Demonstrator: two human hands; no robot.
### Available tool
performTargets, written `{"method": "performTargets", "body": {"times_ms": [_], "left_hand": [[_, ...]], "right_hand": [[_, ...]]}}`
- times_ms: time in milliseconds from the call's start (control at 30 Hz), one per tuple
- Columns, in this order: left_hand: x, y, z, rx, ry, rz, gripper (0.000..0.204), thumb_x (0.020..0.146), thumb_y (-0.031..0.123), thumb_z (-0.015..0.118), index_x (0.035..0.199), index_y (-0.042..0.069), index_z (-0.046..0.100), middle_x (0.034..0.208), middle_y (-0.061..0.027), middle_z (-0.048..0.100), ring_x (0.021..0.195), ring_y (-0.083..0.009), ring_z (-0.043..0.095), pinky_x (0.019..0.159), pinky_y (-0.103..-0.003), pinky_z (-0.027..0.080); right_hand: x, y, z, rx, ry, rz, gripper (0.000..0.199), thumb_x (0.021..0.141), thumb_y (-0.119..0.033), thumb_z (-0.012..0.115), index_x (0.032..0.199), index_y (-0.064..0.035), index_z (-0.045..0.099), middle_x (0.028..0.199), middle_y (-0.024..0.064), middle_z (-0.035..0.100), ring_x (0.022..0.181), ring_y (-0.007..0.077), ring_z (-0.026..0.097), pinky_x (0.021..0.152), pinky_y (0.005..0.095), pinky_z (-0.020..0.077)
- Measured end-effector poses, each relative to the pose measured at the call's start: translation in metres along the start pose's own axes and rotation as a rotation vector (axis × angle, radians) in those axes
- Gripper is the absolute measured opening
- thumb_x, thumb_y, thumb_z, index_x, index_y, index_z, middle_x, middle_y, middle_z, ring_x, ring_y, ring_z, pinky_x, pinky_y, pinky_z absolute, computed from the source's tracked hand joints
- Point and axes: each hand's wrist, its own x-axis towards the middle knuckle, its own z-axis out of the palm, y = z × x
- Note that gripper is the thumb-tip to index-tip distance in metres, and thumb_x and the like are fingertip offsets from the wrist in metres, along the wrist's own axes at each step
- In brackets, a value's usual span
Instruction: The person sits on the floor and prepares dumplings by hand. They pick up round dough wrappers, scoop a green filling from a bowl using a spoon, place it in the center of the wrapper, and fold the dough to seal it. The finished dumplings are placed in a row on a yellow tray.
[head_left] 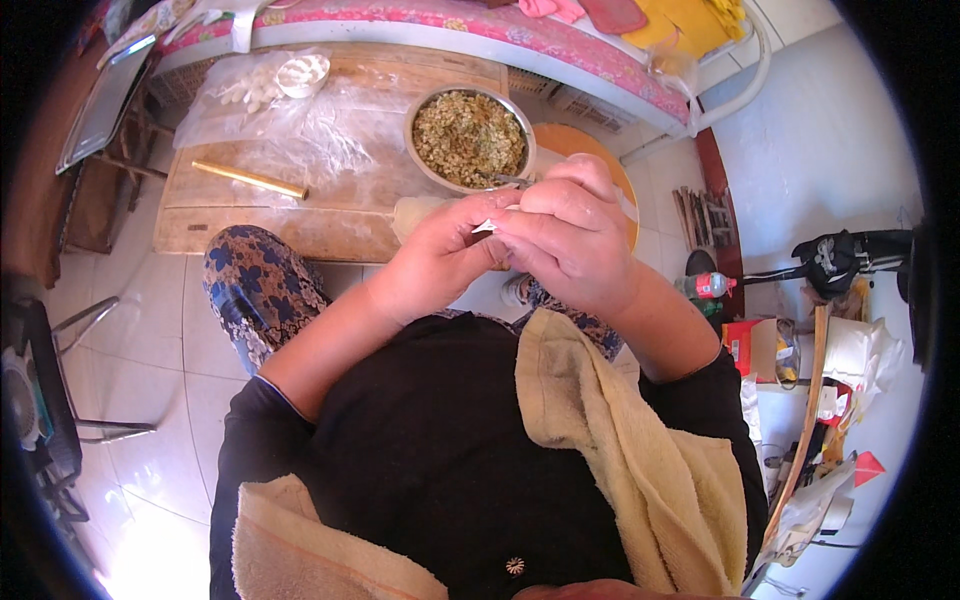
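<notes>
My left hand (440,250) and my right hand (570,235) come together in front of the wooden board (350,215). Fingers of both are closed around a dumpling (485,227), of which only a white folded dough tip shows; the rest is hidden by the hands. Just beyond them stands a steel bowl (411,150) of chopped greenish-brown filling (468,135), with a utensil handle (512,180) at its near rim. A pale flat dough round (413,212) lies at the board's near edge, partly behind my left hand. To the left rests a golden rolling pin (250,180).
At the board's far left, dough pieces (245,90) lie on floury plastic beside a small white bowl (303,75). A round yellow-orange surface (570,145) sits right of the steel bowl. A bed (450,35) borders the far side; a bottle (710,286) and boxes stand at right.
</notes>
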Motion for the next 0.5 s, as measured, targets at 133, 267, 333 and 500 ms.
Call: {"method": "performTargets", "body": {"times_ms": [133,267,333,500], "left_hand": [[-0.002,-0.002,0.006,-0.422,-0.007,-0.265,0.032,0.094,0.001,0.051,0.125,0.0,0.049,0.101,-0.0081,0.061,0.089,-0.0141,0.061,0.082,-0.029,0.05],[-0.003,-0.005,0.006,-0.221,0.007,-0.23,0.025,0.096,0.003,0.048,0.12,0.0,0.051,0.098,-0.0074,0.061,0.087,-0.0144,0.062,0.079,-0.028,0.05],[-0.002,0.0,0.004,-0.095,-0.023,-0.212,0.021,0.097,0.006,0.048,0.116,0.0,0.052,0.098,-0.0073,0.061,0.088,-0.0144,0.062,0.081,-0.029,0.05],[0.0,0.003,0.005,-0.303,-0.082,-0.29,0.016,0.097,0.009,0.049,0.109,-0.001,0.053,0.094,-0.007,0.063,0.091,-0.0142,0.061,0.084,-0.029,0.049]], "right_hand": [[-0.003,0.002,-0.001,-0.001,0.018,0.029,0.025,0.064,-0.013,0.077,0.088,-0.0133,0.073,0.079,-0.0017,0.055,0.076,0.0194,0.05,0.066,0.0324,0.0414],[-0.003,-0.002,-0.002,-0.058,-0.004,0.095,0.023,0.063,-0.014,0.074,0.085,-0.015,0.07,0.081,-0.004,0.055,0.078,0.0177,0.049,0.071,0.0318,0.0382],[-0.004,-0.003,-0.001,-0.075,-0.017,0.1,0.022,0.063,-0.015,0.073,0.084,-0.0158,0.068,0.083,-0.005,0.054,0.078,0.0167,0.049,0.073,0.0314,0.0364],[-0.009,-0.004,0.001,-0.074,0.006,0.058,0.023,0.063,-0.016,0.074,0.086,-0.0163,0.068,0.084,-0.0044,0.052,0.076,0.0163,0.047,0.072,0.0314,0.035]]}}
